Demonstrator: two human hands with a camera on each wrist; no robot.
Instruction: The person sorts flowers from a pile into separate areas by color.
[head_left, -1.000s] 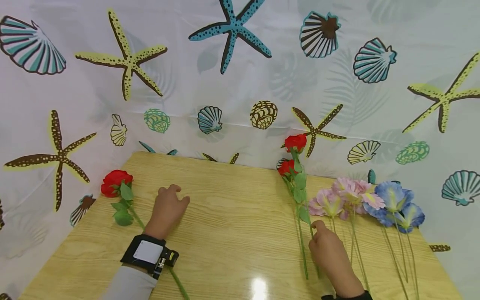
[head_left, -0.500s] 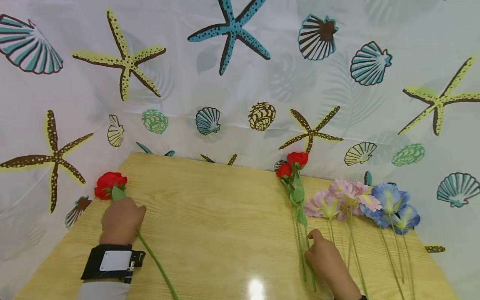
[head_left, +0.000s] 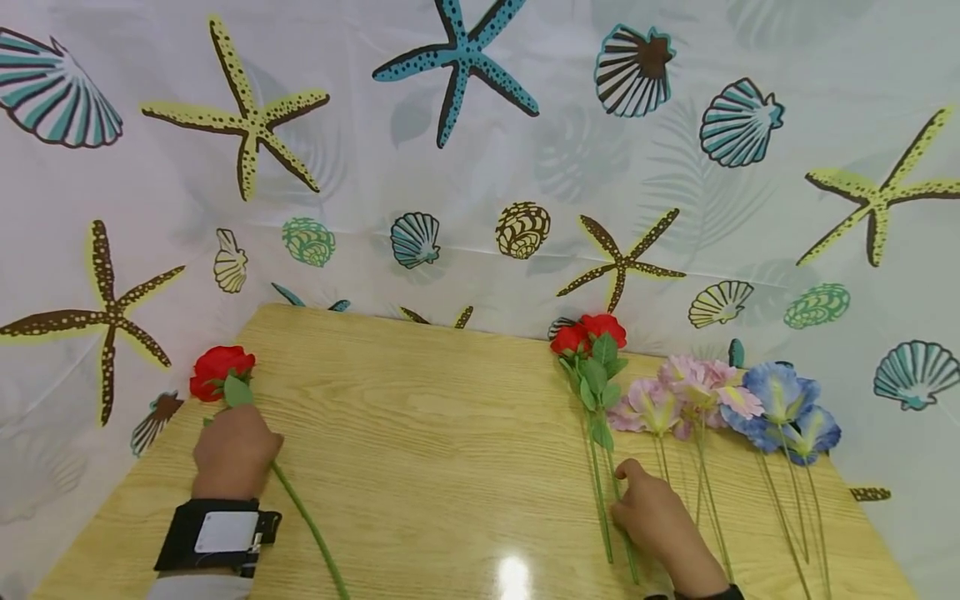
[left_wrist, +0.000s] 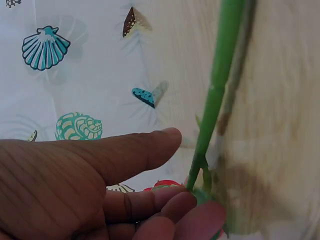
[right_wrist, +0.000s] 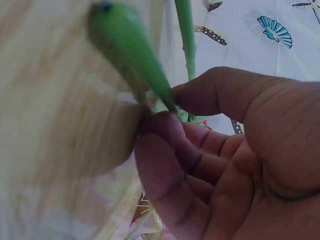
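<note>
The person's left hand [head_left: 234,450] sits at the lower left of the frame, fingers curled around the stem just under the head of a single red rose [head_left: 220,372] lying on the wooden table [head_left: 450,467]. In the left wrist view those fingers [left_wrist: 165,205] close up where the green stem meets the bloom, with the thumb stretched out above.

Over at the lower right, the right hand [head_left: 654,521] is down on a pair of red roses [head_left: 587,335], pinching their stems about halfway along. The right wrist view is pretty blurry, but it looks like thumb and fingers [right_wrist: 170,135] are clamped on one stem.

Pink flowers [head_left: 678,392] and blue flowers [head_left: 787,408] lie just to the right of that pair, stems running toward the bottom edge.

To lift the lone rose cleanly, a grip lower on the stem would probably balance it better; holding right by the head lets the long stem swing. Both wrists are low, palms down, with the hands well apart on opposite sides of the table.
</note>
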